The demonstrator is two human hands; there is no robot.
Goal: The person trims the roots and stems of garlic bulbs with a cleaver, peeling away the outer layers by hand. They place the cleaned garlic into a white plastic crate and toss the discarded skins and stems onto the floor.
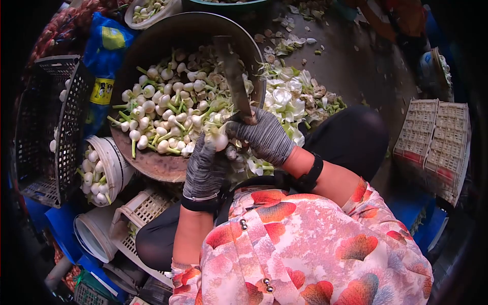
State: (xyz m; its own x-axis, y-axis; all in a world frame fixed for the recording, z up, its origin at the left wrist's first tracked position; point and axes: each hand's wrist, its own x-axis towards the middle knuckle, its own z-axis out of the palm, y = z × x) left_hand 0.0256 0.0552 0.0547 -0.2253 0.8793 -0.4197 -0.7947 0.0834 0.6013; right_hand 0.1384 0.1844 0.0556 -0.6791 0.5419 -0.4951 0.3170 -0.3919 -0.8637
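Note:
A garlic bulb [218, 141] with pale outer leaves sits at the fingertips of my left hand [204, 170], which wears a grey knit glove and is closed on it. My right hand [264, 137], gloved the same way, grips a broad-bladed knife [233, 76]. The blade points away from me over the wide metal basin [152, 161], and the handle is mostly hidden in the fist. Many white garlic bulbs [168, 109] with short green stems fill the basin, mixed with leafy trimmings at its right side.
Peeled leaves and trimmings [287, 96] lie heaped right of the basin. To the left stand a black crate [68, 132], a white bucket of garlic [114, 162] and a beige basket [147, 206]. Stacked white crates [432, 142] are at the right. Behind the basin is another garlic bucket [170, 11].

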